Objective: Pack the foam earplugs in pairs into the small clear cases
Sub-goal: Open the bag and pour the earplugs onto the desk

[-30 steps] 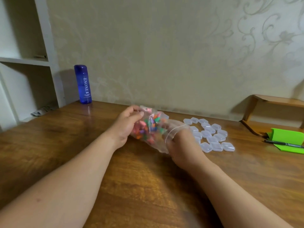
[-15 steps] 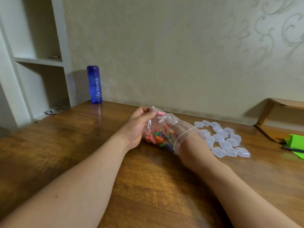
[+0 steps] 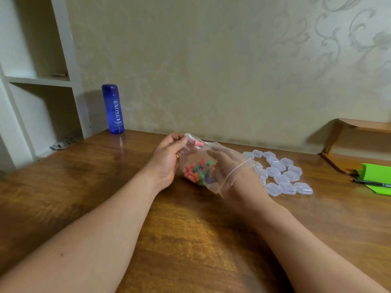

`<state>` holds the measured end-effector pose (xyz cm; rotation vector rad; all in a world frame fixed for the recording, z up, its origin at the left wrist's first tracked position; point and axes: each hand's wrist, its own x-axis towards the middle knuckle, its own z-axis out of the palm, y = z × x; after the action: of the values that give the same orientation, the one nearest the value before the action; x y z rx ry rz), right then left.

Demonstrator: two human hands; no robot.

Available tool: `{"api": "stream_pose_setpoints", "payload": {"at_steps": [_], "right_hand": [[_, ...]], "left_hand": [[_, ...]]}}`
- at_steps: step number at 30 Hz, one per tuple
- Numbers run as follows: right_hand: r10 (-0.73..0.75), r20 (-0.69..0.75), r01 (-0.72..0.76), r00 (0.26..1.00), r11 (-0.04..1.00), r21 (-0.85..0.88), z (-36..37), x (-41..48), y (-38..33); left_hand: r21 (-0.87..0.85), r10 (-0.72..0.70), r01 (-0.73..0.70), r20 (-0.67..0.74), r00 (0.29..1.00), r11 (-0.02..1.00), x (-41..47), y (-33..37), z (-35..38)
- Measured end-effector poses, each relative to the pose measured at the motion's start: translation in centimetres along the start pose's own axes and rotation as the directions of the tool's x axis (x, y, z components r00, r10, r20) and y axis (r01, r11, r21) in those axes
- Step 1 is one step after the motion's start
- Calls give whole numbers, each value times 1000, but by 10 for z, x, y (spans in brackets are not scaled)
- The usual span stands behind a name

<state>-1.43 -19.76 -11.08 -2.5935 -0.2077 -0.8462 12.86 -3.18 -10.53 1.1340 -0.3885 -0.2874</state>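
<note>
Plastic of the bag [image 3: 193, 152] hazes the right hand [image 3: 231, 171] inside it; the pen [image 3: 370, 183] runs off frame.

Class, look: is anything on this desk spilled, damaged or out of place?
Nothing stands out. The earplugs are inside the clear bag, which the left hand pinches while the right hand reaches in; the clear cases lie clustered on the table.

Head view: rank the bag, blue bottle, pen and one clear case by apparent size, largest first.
1. bag
2. blue bottle
3. pen and clear case: unsure; pen longer but thin and cut by the frame edge.
</note>
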Motion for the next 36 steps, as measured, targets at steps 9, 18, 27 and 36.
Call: {"api": "stream_pose_setpoints", "payload": {"at_steps": [9,18,27,36], "right_hand": [[-51,-54,51,997,999,13,0,-1,-11],[72,239,-35,968,987,-155,-6,13,-31],[294,287,-289,912,955,-62,-2,5,-15],[336,297,-372,894,926,71,0,7,-10]], "left_hand": [[19,-33,33,-5,999,999,0,1,-1],[22,31,-33,97,995,999,-6,0,13],[660,-62,-91,204,977,746,-10,2,-11],[487,117,-157,112,987,859,-5,-7,-4]]}}
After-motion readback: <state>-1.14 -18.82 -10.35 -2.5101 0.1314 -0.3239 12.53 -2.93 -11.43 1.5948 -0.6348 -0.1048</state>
